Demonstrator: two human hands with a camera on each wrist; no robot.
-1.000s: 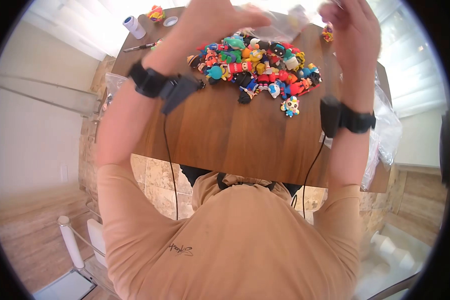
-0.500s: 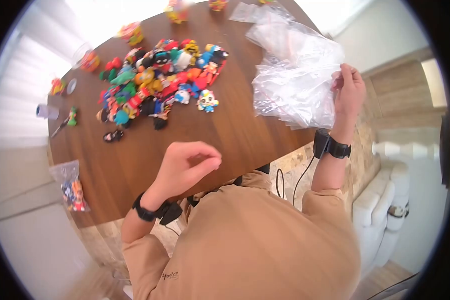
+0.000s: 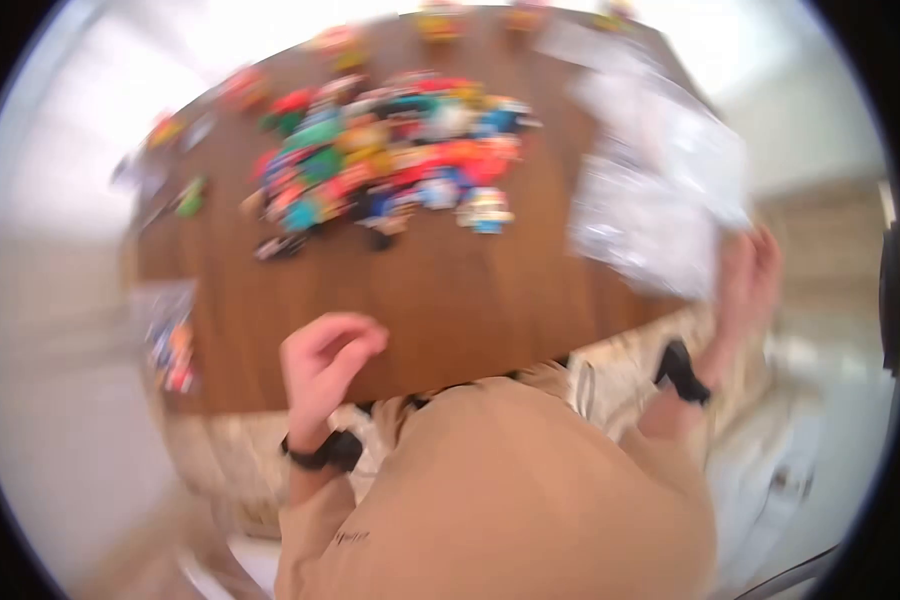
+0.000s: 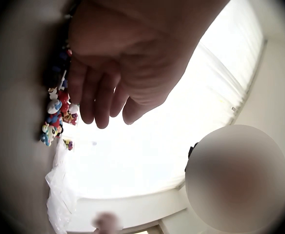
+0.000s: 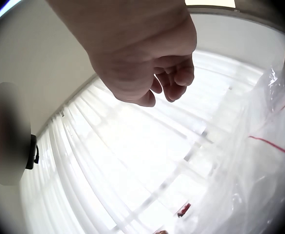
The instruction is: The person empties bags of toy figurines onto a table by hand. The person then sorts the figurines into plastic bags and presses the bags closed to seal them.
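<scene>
Above the near left part of the table my left hand (image 3: 328, 362) hovers with loosely bent fingers and nothing in them. The left wrist view shows its fingers (image 4: 103, 100) hanging down, separate from the toys. At the right edge of the table, my right hand (image 3: 750, 275) is beside a pile of clear plastic bags (image 3: 650, 200). Its fingers (image 5: 174, 85) are loosely curled with no bag between them in the right wrist view. A heap of small colourful toy figures (image 3: 370, 150) lies mid-table, with a white figure (image 3: 486, 210) at its near right side.
Several colourful tubs (image 3: 440, 25) line the far edge of the wooden table (image 3: 450, 310). On the left lie a bag of figures (image 3: 175, 350), a small green toy (image 3: 190, 196) and a dark figure (image 3: 280, 247). The head view is blurred.
Both hands were raised over the far side of the table, then came down towards the near side. The right hand then slid back past the bags' near right corner. The head view has turned.
</scene>
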